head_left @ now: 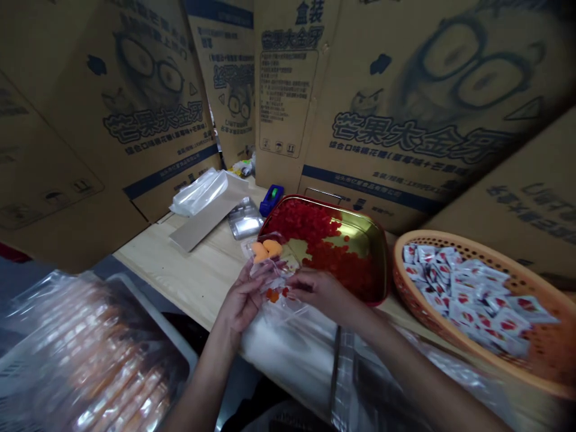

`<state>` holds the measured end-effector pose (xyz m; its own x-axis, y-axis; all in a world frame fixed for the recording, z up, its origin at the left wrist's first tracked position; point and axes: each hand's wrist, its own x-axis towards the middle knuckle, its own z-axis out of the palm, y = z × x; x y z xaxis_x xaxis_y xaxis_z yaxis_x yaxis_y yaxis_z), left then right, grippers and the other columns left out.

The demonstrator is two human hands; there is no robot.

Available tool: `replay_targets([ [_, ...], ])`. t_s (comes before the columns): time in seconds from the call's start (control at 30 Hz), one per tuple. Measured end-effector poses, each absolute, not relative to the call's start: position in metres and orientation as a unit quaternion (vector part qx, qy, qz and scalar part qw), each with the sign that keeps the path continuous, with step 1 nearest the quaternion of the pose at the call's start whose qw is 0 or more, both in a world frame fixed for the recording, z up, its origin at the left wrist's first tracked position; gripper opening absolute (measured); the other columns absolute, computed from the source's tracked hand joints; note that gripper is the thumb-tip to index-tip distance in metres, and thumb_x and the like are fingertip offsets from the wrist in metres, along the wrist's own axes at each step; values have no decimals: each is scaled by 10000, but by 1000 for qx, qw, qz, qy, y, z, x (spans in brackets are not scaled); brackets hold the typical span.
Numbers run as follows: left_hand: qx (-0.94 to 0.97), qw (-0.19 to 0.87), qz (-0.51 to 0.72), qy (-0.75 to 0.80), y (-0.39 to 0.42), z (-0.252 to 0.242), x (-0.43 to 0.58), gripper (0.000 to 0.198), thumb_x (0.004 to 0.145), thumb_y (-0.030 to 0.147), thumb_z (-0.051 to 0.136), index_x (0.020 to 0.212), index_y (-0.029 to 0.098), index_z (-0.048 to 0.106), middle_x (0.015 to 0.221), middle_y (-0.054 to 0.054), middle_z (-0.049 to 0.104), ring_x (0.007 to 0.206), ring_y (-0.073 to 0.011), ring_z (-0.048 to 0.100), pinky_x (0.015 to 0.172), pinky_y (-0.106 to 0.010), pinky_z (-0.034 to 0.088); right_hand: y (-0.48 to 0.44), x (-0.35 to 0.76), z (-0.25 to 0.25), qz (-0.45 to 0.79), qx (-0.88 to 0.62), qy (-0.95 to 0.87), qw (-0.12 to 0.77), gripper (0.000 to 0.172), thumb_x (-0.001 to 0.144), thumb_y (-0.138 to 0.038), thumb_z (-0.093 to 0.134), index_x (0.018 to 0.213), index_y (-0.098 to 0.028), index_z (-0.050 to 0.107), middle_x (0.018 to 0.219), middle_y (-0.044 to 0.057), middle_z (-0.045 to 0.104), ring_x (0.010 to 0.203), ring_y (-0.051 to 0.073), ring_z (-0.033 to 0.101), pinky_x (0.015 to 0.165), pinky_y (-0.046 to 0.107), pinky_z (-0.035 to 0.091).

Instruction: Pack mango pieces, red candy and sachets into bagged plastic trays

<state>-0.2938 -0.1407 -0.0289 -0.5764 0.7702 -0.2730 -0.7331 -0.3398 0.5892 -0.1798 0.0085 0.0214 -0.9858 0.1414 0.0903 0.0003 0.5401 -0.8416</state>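
Note:
A clear plastic package [281, 267] is held up in front of me by my left hand [245, 297], its fingers wrapped around the side. Two orange sweet-like pieces [266, 250] sit in its upper end. Small red-orange pieces [272, 294] lie in its lower part. Over that lower part my right hand [317, 291] is closed in a pinch, its fingertips beside a small red piece [285, 292]. What the pinch holds is partly hidden. Just behind the hands stands a gold tray with a red rim [384, 258], holding many small red pieces [306, 222].
At right is an orange basket [398, 258] of small white packets [472, 294]. A blue tape dispenser [271, 200], a cardboard strip [209, 216] and clear bags [198, 192] lie behind. A white crate [153, 318] with bagged orange goods [108, 354] is at left. Cartons [288, 108] wall the back.

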Motion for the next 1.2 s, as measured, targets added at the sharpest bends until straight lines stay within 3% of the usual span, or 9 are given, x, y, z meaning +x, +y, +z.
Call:
replay_targets([
  [0.1, 39, 477, 802, 358, -137, -23, -284, 617, 739, 9, 551, 1277, 244, 363, 1288, -113, 516, 1084, -232, 568, 868, -380, 488, 18, -156, 26, 410, -71, -896, 156, 178, 818, -266, 506, 806, -200, 670, 778, 40, 645, 722, 145, 593, 664, 252, 458],
  [0.23, 59, 505, 789, 344, -132, -24, -273, 544, 756, 35, 548, 1230, 256, 400, 1320, -100, 491, 1156, -264, 514, 926, -443, 447, 82, -98, 30, 214, -261, -902, 269, 231, 856, -304, 445, 925, -188, 632, 881, 75, 627, 834, 186, 590, 741, 294, 458],
  [0.33, 77, 535, 777, 323, -126, -26, -263, 527, 773, 46, 533, 1233, 262, 395, 1317, -98, 495, 1192, -277, 478, 978, -483, 394, 140, -46, 24, 57, -470, -870, 141, 274, 797, -229, 496, 1026, -123, 604, 1044, 172, 598, 938, 269, 577, 772, 371, 448],
  [0.4, 85, 554, 767, 313, -121, -26, -256, 537, 779, 49, 529, 1249, 268, 387, 1308, -94, 506, 1206, -282, 462, 993, -501, 374, 166, -19, 16, 118, -520, -846, -4, 325, 707, -203, 591, 1015, -102, 616, 1032, 184, 615, 899, 276, 597, 732, 357, 459],
  [0.5, 84, 575, 755, 305, -113, -23, -244, 554, 786, 54, 525, 1269, 285, 381, 1292, -86, 525, 1214, -288, 453, 999, -527, 360, 180, 3, -1, 197, -493, -846, -54, 372, 589, -144, 653, 961, -150, 651, 928, 107, 665, 787, 208, 618, 668, 280, 462],
  [0.6, 85, 586, 747, 304, -105, -22, -234, 562, 779, 49, 532, 1268, 293, 401, 1275, -88, 542, 1209, -293, 458, 994, -528, 365, 177, 5, -14, 269, -451, -851, -22, 242, 589, -124, 593, 810, -187, 669, 727, 45, 669, 628, 156, 582, 582, 257, 434],
  [0.7, 99, 595, 738, 302, -97, -21, -225, 554, 767, 52, 550, 1255, 287, 432, 1287, -99, 530, 1211, -296, 456, 986, -512, 375, 177, 4, -17, 360, -452, -815, 54, 43, 611, -182, 561, 599, -191, 601, 490, -2, 560, 451, 120, 469, 472, 252, 372],
  [0.77, 107, 601, 731, 305, -91, -21, -221, 560, 764, 63, 561, 1261, 284, 429, 1302, -106, 515, 1203, -301, 464, 972, -511, 386, 181, 7, -13, 386, -467, -789, 99, 80, 608, -232, 561, 540, -192, 548, 412, -32, 474, 395, 102, 396, 425, 243, 325],
  [1.2, 112, 642, 698, 296, -56, -19, -193, 470, 775, 140, 598, 1206, 245, 441, 1261, -119, 533, 1131, -305, 527, 907, -504, 419, 131, -30, 54, 444, -393, -754, 282, 240, 610, -428, 572, 617, -193, 523, 544, -28, 489, 492, 93, 391, 485, 236, 326],
])
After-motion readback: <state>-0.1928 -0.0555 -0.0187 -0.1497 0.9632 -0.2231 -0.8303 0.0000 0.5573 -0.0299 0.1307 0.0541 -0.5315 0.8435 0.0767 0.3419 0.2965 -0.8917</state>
